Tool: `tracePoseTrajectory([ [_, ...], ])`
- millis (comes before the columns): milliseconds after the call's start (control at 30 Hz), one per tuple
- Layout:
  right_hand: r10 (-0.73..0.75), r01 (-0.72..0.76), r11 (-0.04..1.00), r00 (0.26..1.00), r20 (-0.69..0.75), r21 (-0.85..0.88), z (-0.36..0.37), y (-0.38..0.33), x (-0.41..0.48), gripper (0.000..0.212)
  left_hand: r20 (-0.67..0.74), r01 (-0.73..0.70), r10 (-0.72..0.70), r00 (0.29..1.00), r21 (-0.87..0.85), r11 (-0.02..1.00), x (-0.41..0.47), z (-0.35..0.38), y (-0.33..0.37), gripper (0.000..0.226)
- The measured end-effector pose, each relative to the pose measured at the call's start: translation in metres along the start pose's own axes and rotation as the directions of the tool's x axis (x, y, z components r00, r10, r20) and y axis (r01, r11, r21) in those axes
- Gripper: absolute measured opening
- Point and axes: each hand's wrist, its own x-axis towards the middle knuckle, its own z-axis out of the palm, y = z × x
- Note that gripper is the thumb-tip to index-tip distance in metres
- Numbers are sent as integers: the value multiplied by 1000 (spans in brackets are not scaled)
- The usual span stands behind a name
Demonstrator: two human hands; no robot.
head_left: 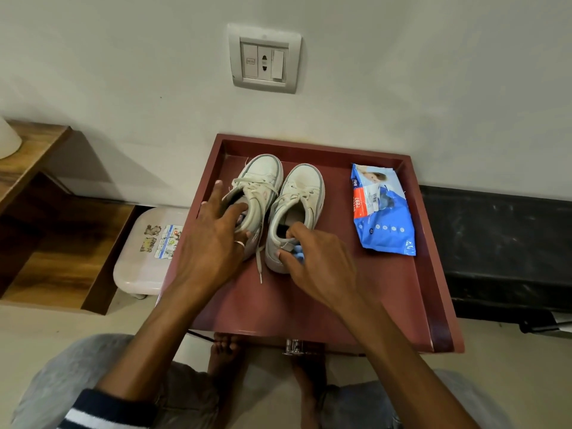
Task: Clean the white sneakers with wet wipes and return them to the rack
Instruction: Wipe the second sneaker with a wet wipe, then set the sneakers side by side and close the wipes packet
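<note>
Fingers (216, 193) of the left hand (210, 243) spread apart on the left sneaker (263, 178); right hand (318, 264) pinching the right sneaker (305, 187) at its heel. Both on the red desk (309, 301), far middle. Best to grip one tight, then reach right for the wet wipes pack (382, 212).

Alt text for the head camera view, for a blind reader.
On a red table, the left hand rests on the left sneaker while the right hand pinches the heel of the right sneaker. A blue wipes pack lies to their right.
</note>
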Motion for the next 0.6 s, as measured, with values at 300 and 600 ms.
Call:
tracePoseTrajectory([
  [300, -18, 0, 989, 993, 117, 149, -8, 6, 2, 51, 80, 102, -103, 991, 18, 995, -3, -9, 10, 62],
  [600, 282, -273, 849, 958, 49, 453, -38, 5, 9, 29, -22, 61, -59, 998, 87, 994, -4, -13, 22, 61],
])
